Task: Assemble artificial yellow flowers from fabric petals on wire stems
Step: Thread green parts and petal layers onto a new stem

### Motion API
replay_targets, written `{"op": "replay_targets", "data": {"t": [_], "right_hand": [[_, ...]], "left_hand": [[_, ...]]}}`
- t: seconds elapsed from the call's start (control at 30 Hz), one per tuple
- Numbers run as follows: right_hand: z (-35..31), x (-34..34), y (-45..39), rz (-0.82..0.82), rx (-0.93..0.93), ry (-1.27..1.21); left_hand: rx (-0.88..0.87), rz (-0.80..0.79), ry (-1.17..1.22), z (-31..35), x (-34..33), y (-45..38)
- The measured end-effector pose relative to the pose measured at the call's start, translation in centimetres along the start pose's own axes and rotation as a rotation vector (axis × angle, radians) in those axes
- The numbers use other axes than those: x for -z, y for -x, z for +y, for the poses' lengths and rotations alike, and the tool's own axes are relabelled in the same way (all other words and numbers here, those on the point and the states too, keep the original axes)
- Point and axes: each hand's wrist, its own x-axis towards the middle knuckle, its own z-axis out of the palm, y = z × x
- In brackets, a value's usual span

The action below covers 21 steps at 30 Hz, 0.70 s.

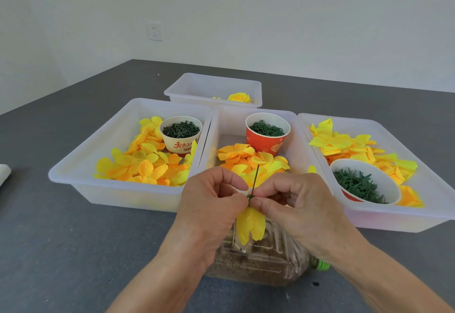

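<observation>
Four white trays [73, 172] ring the half-built flower [251, 225]; left hand [211, 202] and right hand [293, 199] pinch its wire stem [255, 177] above a plastic bottle [261, 261], which their wrists partly hide. Cup contents beyond are indistinct.

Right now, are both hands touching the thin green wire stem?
Touching. The head view shows the left hand and right hand pinching the wire stem from both sides, fingertips meeting above the yellow petals.
</observation>
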Motion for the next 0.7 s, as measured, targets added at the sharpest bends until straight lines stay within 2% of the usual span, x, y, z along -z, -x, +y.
{"op": "replay_targets", "data": {"t": [0.23,0.43,0.57,0.7], "right_hand": [[0.1,0.6,-0.4,-0.088,-0.284,-0.508],[0.3,0.5,-0.9,-0.040,-0.399,-0.548],[0.6,0.5,-1.4,-0.078,-0.467,-0.574],[0.4,0.4,-2.0,-0.144,-0.556,-0.635]], "left_hand": [[0.073,-0.016,0.117,-0.3,0.3,0.5],[0.075,0.000,0.142,0.1,0.0,0.5],[0.097,-0.008,0.158,0.0,0.1,0.4],[0.203,-0.052,0.208,0.0,0.4,0.0]]}}
